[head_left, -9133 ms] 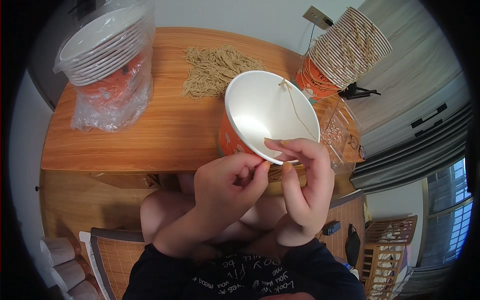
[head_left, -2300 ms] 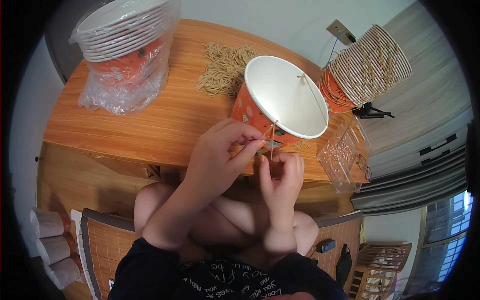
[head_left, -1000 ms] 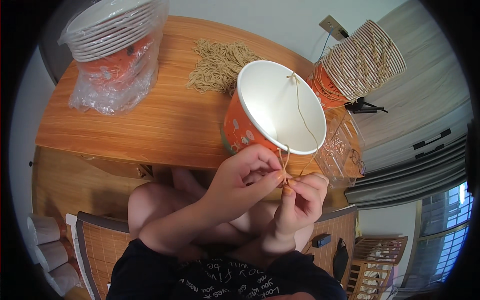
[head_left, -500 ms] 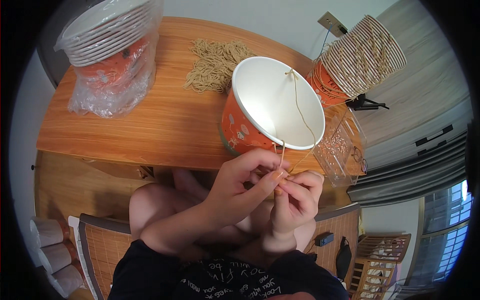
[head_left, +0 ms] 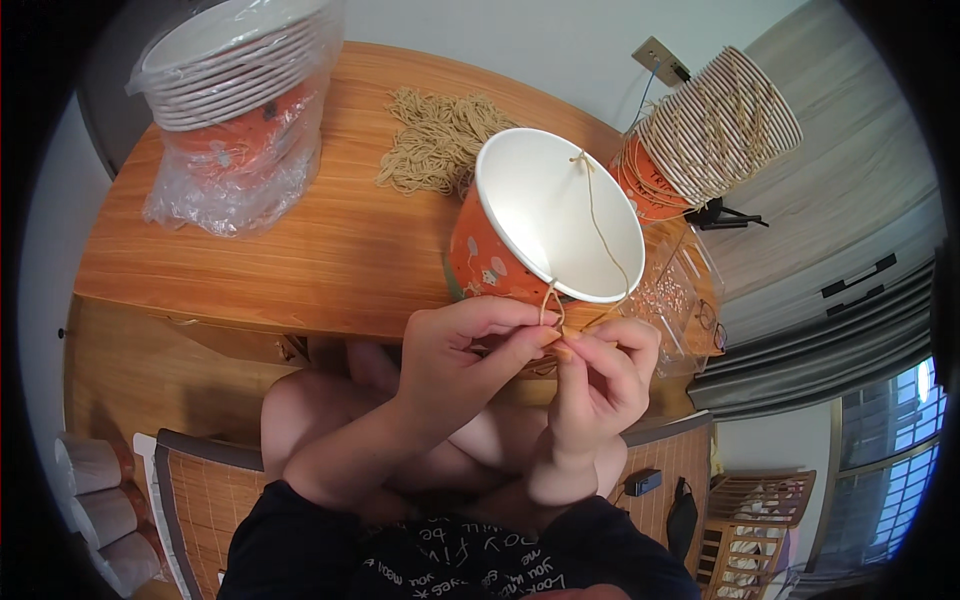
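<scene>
An orange paper bucket point(head_left: 482, 252) with a white inside tilts its mouth toward me at the table's near edge. A thin tan cord point(head_left: 606, 232) is knotted at the far side of its rim, hangs across the mouth and runs to my fingers. Just below the near rim, the cord's other part forms a small loop through the bucket's side. My left hand point(head_left: 450, 355) pinches the cord there between thumb and forefinger. Close beside it, my right hand point(head_left: 598, 375) pinches the cord too, its other fingers curled. The fingertips partly hide the crossing of the strands.
A heap of tan cords point(head_left: 440, 140) lies behind the bucket. Plastic-wrapped stacked buckets point(head_left: 235, 110) stand at the left of the wooden table point(head_left: 250, 270). At the right are a stack of corded buckets point(head_left: 725, 125) and a clear plastic box point(head_left: 675, 290) with small pieces.
My hands have drawn slightly apart, the left moving left and the right a little right. The cord under the near rim now shows as a crossed loop instead of two upright strands.
</scene>
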`<state>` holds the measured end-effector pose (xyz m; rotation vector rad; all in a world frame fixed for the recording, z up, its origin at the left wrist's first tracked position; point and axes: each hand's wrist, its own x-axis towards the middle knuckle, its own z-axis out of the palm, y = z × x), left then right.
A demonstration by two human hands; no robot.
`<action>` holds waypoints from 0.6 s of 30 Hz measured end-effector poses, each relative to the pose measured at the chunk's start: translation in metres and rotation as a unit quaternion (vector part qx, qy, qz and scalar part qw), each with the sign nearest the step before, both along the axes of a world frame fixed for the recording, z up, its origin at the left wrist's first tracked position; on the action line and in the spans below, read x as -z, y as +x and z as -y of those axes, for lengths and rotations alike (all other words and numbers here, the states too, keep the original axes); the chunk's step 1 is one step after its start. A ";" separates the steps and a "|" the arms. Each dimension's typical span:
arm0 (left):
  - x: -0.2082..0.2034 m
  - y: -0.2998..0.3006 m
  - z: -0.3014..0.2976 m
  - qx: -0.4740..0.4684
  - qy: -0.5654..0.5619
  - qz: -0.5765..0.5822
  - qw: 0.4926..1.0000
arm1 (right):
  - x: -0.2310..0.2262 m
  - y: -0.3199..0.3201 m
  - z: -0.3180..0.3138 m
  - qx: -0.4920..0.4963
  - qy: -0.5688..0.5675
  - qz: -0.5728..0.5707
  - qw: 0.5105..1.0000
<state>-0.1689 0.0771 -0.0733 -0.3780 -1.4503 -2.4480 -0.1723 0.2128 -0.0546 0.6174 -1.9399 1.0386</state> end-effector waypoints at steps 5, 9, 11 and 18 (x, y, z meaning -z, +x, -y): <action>-0.001 -0.005 0.010 -0.136 -0.099 -0.075 0.983 | -0.019 -0.004 0.010 0.038 0.086 -0.023 0.995; -0.007 -0.009 0.020 -0.273 -0.246 -0.185 0.911 | -0.024 -0.007 0.012 0.042 0.114 -0.034 0.992; -0.007 -0.010 0.022 -0.284 -0.248 -0.189 0.907 | -0.028 -0.009 0.015 0.039 0.130 -0.039 0.990; -0.005 -0.011 0.024 -0.295 -0.266 -0.201 0.896 | -0.041 -0.014 0.018 0.006 0.167 -0.027 0.986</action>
